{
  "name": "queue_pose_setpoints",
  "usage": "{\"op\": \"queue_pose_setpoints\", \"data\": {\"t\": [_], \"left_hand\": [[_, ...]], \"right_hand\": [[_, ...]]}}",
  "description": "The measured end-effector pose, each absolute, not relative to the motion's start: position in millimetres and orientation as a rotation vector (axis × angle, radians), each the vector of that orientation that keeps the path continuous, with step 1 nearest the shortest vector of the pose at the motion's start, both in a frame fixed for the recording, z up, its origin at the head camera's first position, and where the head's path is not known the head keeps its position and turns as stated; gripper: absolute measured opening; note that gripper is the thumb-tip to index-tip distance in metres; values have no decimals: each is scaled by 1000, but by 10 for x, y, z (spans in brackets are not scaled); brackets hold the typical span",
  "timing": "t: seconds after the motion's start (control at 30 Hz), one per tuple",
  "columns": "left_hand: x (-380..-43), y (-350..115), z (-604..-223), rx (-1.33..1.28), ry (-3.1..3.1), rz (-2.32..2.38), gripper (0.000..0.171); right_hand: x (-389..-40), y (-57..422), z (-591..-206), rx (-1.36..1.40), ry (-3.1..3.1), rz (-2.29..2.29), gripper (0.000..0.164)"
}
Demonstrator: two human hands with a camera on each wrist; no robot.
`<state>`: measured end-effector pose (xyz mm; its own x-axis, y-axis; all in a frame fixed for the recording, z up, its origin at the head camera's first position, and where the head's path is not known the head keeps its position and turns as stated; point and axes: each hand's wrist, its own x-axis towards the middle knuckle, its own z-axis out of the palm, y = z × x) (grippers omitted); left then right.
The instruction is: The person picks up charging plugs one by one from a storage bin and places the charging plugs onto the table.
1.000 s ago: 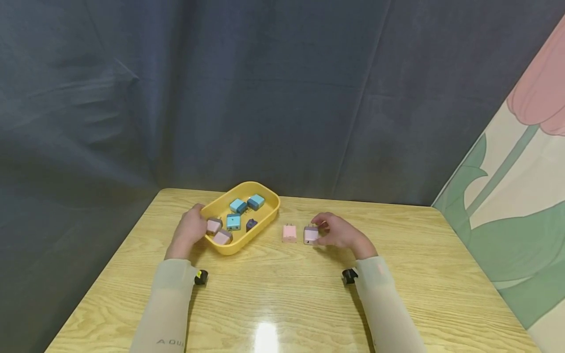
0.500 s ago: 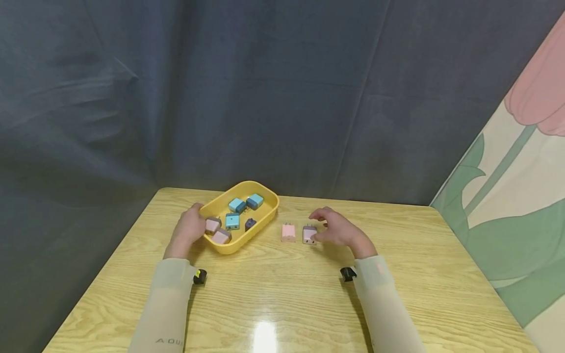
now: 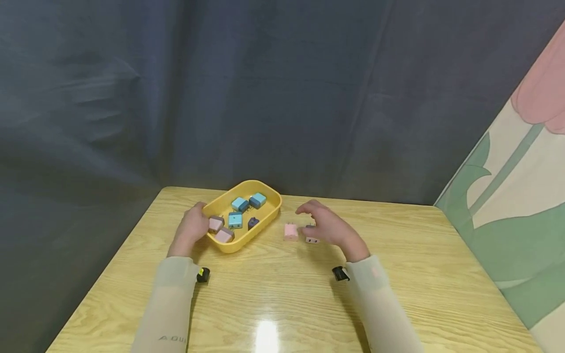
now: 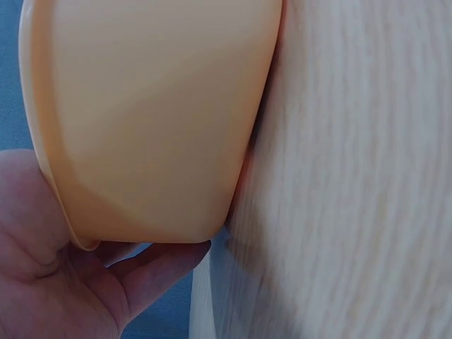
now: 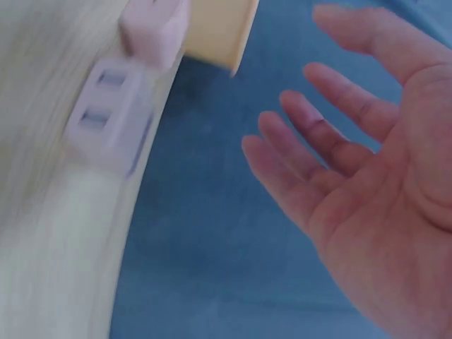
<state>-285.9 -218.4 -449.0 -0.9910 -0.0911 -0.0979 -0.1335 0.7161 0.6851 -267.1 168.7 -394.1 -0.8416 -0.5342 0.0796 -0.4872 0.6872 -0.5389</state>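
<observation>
My left hand (image 3: 191,229) holds the left end of a yellow plastic basket (image 3: 270,217). In the left wrist view, its fingers lie against the basket's outer wall (image 4: 155,127); the thumb's tip is hidden behind the rim. Over the table, my right hand (image 3: 333,226) hovers with its fingers spread and nothing in them. Beneath it lies a lilac plug charger (image 3: 312,240), partly covered in the head view, with two port slots visible in the right wrist view. A pink plug charger (image 3: 290,232) is just left of that one, prongs pointing away.
Several plug chargers lie inside the basket: three blue ones, including one near its middle (image 3: 235,220), two lilac ones such as the nearer (image 3: 225,235), and a small dark one (image 3: 253,223). A dark curtain (image 3: 282,98) hangs behind the wooden table (image 3: 229,304).
My right hand has risen off the lilac charger and shifted left, towards the pink one. Both chargers stay on the table. The left hand remains at the basket.
</observation>
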Motion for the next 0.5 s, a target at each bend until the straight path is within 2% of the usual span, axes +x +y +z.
{"op": "queue_pose_setpoints", "data": {"t": [0.33,0.5], "left_hand": [[-2865,-2118,-4510,-214,2832,1160,54],[-2869,-2123,-4499,-202,2838,1157,54]], "right_hand": [[-2618,984,-3770,-942,2782,-825,44],[-2620,575,-3761,-908,2811,-853,40]]}}
